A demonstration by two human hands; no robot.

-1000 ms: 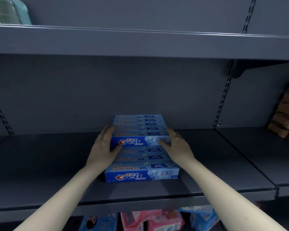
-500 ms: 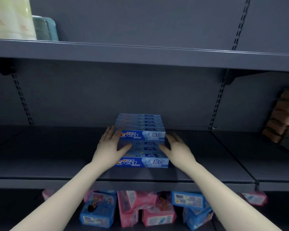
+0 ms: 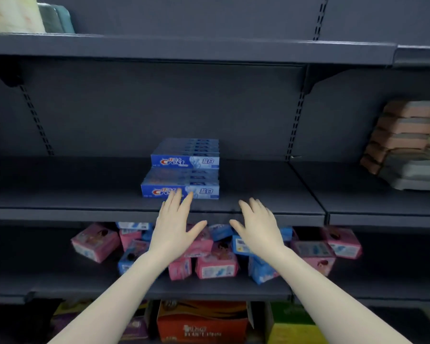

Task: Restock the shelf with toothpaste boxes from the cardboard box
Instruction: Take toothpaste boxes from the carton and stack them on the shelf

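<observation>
Two stacked layers of blue toothpaste boxes [image 3: 184, 170] lie on the middle grey shelf [image 3: 85, 202], their printed fronts facing me. My left hand [image 3: 175, 227] hovers in front of the shelf edge, fingers straight, its fingertips overlapping the front of the lowest box in the view. To its right, my right hand [image 3: 257, 224] is held flat with spread fingers just below the shelf edge. Neither hand holds anything. The cardboard box is out of sight.
Pink and blue packets [image 3: 216, 254] lie in a loose heap on the shelf below. Stacked sponges [image 3: 405, 142] sit on the right section of the middle shelf. An orange carton [image 3: 201, 321] and yellow goods stand lower down. The upper shelf [image 3: 184, 48] overhangs.
Both hands have let go of the toothpaste stack and drawn back towards me, out past the shelf edge. The view has tilted down, showing more of the lower shelves.
</observation>
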